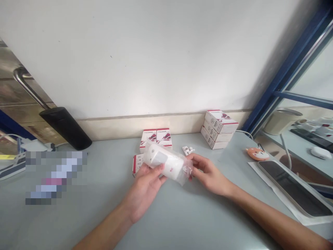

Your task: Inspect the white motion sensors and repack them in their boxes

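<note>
A broad stretch of bare counter (182, 222) was left free along the near edge, in front of and between the forearms. The middle was taken up by the left hand (145, 187) and right hand (208, 173), both wrapped around a bagged white item (166, 163). Just behind them, the way to the back edge was blocked by a flat box (135, 164), two upright boxes (156, 136) and a small white piece (187, 150). The back right corner was filled by a stack of boxes (220, 129), with a gap left between it and the upright pair. The right edge was barred by an orange figure (257, 153) and a dark flat device (293, 187). A black handle (65, 126) was propped at the back left corner, with bare surface beside it.
</note>
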Motion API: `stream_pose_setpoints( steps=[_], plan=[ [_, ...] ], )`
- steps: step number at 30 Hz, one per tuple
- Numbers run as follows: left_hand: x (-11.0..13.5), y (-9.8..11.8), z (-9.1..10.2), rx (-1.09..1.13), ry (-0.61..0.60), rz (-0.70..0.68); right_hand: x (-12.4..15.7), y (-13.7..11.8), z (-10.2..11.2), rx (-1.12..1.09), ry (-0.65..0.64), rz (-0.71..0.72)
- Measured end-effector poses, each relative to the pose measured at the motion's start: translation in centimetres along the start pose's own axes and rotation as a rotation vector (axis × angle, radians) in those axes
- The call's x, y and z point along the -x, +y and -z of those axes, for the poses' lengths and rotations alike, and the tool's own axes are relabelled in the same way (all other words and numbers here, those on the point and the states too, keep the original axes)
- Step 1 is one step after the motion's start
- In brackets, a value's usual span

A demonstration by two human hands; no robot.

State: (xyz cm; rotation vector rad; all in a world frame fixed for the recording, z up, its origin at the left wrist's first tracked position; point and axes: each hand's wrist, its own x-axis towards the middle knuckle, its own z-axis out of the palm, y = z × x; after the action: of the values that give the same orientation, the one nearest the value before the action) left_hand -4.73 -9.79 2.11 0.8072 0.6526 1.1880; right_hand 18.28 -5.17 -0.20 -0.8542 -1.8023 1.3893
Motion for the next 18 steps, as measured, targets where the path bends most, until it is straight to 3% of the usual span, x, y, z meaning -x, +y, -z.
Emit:
stream_pose_setpoints(
  steps=[5, 10, 18],
  plan=[
    [-0.1, 0.5, 0.0, -0.009, 0.067, -0.029, 0.2, -0.1, 0.5, -0.039, 0.058, 0.024],
    [0.0, 0.1, 0.0, -0.051, 0.029, -0.016, 0.4, 0.0, -0.2, -0.098, 0.045, 0.043],
    [0.3, -0.5, -0.6, -0.167, -0.001, -0.026, -0.3, -0.8, -0.1, -0.302, 0.262, -0.024]
  ],
)
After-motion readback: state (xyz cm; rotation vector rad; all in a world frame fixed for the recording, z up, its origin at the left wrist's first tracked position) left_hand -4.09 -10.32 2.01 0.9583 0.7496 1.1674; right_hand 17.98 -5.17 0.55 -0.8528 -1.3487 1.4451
